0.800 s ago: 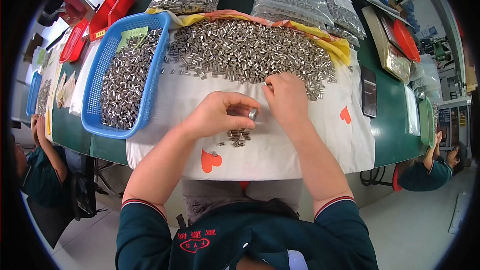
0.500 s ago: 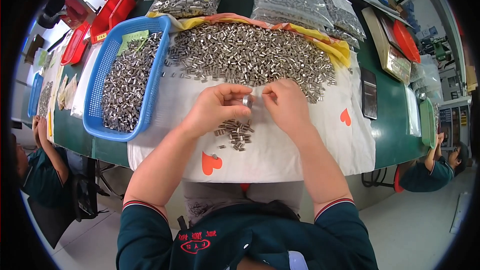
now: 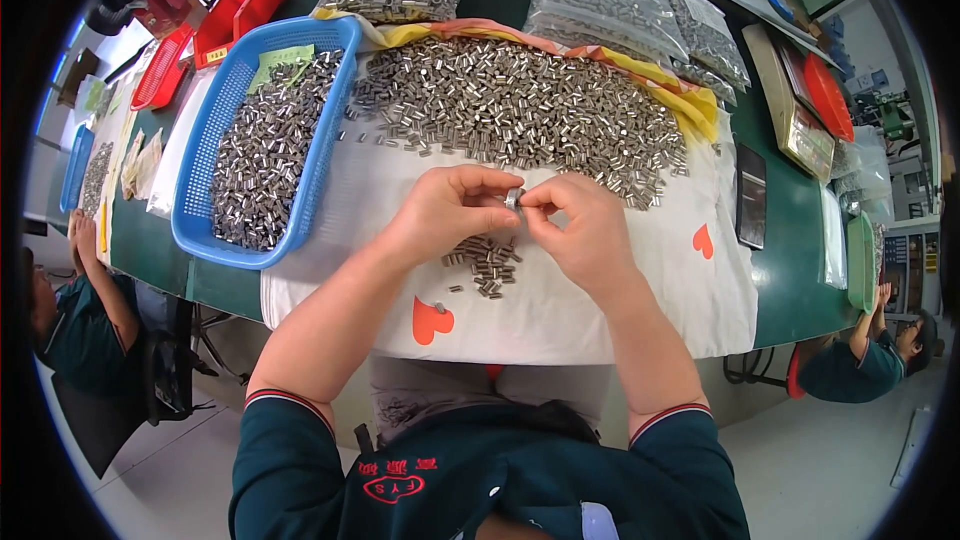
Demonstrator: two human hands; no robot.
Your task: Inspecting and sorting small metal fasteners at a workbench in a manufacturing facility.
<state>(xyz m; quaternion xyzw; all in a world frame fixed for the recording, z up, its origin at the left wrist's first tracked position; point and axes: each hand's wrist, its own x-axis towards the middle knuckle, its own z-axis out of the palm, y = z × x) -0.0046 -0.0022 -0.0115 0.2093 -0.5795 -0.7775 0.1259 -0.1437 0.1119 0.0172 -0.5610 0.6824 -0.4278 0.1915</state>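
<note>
Between the thumb and fingers of my left hand (image 3: 448,210) is a small round metal ring (image 3: 514,199), held on edge. My right hand (image 3: 583,230) is pinched shut right against the ring's right side. Whatever its fingertips grip is too small and covered to make out. Under my left fingers a small heap of short metal cylinders (image 3: 488,268) lies on the white cloth (image 3: 580,325). One loose cylinder (image 3: 440,307) rests on a red heart print. Beyond both hands spreads a large pile of the same metal cylinders (image 3: 530,105).
A blue basket (image 3: 185,200) of metal cylinders stands at the left. A yellow and orange cloth (image 3: 700,120) borders the pile. Bags of metal parts (image 3: 600,5) sit behind it. At the right lies a dark phone-like device (image 3: 750,195). Other people work at either side.
My right hand has come in to the ring, closing the gap between the hands. The left hand still holds the ring. The whole view has shifted slightly.
</note>
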